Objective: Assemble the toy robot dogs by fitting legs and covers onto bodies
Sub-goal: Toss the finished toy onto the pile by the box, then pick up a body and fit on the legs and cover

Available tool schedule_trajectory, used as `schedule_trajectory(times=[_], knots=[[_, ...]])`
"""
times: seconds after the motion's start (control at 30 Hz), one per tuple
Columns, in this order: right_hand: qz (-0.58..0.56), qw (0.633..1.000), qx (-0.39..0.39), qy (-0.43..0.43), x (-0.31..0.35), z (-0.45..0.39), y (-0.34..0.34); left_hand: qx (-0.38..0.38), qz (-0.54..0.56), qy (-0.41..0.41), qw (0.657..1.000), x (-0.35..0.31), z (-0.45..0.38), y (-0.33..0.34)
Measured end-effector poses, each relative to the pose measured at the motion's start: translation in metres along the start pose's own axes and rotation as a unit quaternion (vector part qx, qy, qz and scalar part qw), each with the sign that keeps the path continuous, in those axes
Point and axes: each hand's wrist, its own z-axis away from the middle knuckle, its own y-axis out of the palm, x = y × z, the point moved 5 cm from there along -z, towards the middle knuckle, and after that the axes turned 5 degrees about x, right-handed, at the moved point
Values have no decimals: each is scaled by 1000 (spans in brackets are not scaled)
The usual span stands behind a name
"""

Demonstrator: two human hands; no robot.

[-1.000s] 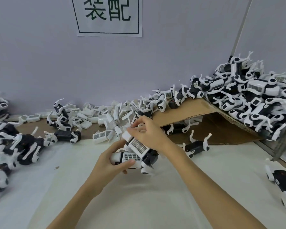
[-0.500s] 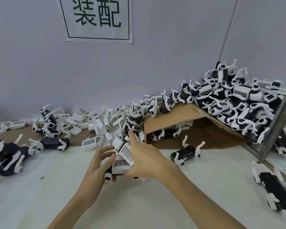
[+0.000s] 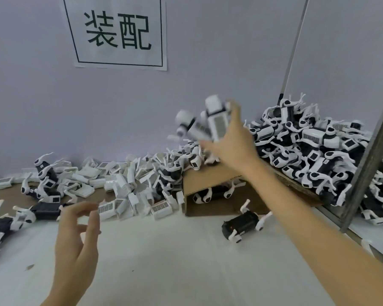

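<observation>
1. Above the far-right pile, the right hand is holding a finished dog aloft, fingers curled round its body; motion blur is hiding the exact grip.
2. Near left, the left hand is hovering over the table, fingers spread and holding nothing.
3. Risk: a dog landing hard could be shedding its cover or legs.
4. Risk: the heaped pile is overhanging the cardboard; impact could be sending dogs sliding off.

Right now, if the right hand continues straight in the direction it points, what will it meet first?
Probably the heap of finished toy dogs on the cardboard ramp. The right hand points up and to the right with a toy dog at its fingers. Depth is unclear; the wall stands behind.
</observation>
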Motion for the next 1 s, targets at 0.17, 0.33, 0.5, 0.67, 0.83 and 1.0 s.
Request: schedule_trajectory(times=[0.17, 0.33, 0.5, 0.67, 0.83, 1.0], knots=[[321, 941, -40, 96, -50, -117, -71, 105, -122, 83, 983, 4, 11, 24], [441, 887, 48, 124, -102, -122, -52, 187, -197, 130, 953, 6, 18, 37], [416, 898, 75, 120, -124, -86, -14, 229, -235, 146, 933, 1, 21, 37], [295, 951, 59, 72, -88, -32, 33, 247, -239, 128, 930, 7, 21, 37], [74, 986, 136, 67, -40, 57, 81, 267, -254, 106, 923, 15, 23, 36], [-72, 976, 182, 95, -12, 143, 134, 292, -263, 81, 916, 19, 24, 39]])
